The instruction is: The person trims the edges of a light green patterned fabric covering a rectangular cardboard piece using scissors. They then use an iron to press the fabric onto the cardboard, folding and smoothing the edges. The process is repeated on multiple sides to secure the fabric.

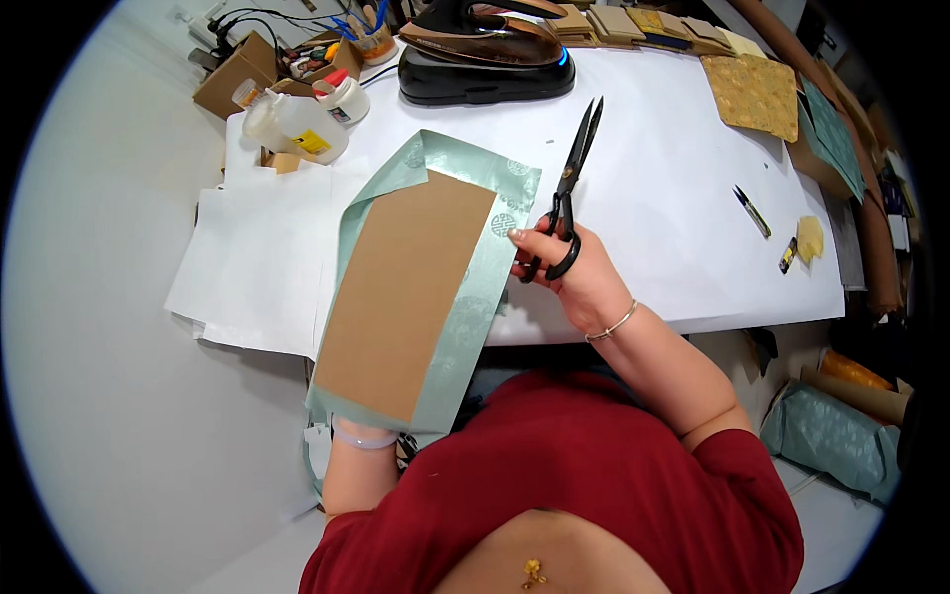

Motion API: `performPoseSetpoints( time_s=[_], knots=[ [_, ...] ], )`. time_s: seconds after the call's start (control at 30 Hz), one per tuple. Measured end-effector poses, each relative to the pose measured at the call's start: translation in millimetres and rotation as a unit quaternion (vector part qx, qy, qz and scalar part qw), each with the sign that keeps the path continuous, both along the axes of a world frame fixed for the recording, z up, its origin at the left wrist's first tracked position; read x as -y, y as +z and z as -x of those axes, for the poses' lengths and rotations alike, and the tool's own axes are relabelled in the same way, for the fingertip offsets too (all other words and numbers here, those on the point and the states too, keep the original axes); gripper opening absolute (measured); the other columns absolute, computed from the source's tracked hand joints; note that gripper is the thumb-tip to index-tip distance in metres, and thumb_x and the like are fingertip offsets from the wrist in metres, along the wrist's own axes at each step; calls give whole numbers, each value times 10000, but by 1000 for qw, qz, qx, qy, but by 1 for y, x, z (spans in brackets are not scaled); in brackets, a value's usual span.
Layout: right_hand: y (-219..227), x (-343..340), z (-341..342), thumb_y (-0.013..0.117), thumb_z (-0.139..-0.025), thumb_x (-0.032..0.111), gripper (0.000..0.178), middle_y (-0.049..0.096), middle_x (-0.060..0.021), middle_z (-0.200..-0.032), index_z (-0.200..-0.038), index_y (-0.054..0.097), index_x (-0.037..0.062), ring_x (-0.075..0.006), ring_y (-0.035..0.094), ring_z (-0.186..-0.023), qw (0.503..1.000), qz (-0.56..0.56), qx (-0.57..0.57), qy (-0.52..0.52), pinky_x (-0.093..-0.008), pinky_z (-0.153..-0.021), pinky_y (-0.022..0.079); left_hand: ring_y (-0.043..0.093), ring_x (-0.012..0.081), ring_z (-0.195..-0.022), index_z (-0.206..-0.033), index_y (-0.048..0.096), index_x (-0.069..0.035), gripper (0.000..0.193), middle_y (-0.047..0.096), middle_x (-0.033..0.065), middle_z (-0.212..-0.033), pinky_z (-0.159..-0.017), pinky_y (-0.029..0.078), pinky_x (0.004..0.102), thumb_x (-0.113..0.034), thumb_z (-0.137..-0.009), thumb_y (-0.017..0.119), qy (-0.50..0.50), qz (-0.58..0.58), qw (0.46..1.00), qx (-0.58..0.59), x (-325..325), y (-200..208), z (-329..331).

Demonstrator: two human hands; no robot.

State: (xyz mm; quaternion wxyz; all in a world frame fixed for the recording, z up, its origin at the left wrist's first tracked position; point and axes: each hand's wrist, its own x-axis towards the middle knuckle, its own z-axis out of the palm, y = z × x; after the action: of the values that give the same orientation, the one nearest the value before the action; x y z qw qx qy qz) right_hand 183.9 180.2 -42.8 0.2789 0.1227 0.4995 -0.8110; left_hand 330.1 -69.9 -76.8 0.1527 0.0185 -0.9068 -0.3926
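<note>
A brown cardboard panel (406, 287) lies on a larger piece of pale green patterned fabric (457, 327), which extends past it on the sides; its top left corner is folded inward. Under the lower end of the fabric is my left hand (368, 429), its fingers hidden beneath. Black-handled scissors (572, 173) are in my right hand (566, 259), blades pointing up and away, slightly parted. The right thumb is beside the fabric's right edge; whether it touches cannot be told.
A black iron (485, 49) stands on its base at the back of the white table (653, 287). White bottles (312, 129) and white paper sheets (257, 257) are at left. Toward the right lie a pen (752, 211), a small cutter (788, 255) and a cork-like sheet (752, 96).
</note>
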Motion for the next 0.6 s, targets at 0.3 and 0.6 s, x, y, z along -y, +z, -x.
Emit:
performPoseSetpoints(
  time_s=[0.3,0.6],
  knots=[
    [-5,-14,-7,808,-859,246,301,617,-40,-858,-929,582,61,-138,636,-780,998,-34,-46,25,-280,-753,566,581,198,-1256,-1457,493,-86,433,572,60,-1424,-989,509,318,-195,-1040,534,-70,240,962,-108,-8,-5,-9],
    [-8,-26,-2,812,-832,187,309,636,-50,-795,-937,558,47,-156,638,-683,997,-19,-76,-15,-283,-661,513,641,190,-1154,-1402,539,-57,381,633,63,-1337,-907,547,318,-130,-1029,533,-98,164,969,-154,-36,2,5]
  ],
)
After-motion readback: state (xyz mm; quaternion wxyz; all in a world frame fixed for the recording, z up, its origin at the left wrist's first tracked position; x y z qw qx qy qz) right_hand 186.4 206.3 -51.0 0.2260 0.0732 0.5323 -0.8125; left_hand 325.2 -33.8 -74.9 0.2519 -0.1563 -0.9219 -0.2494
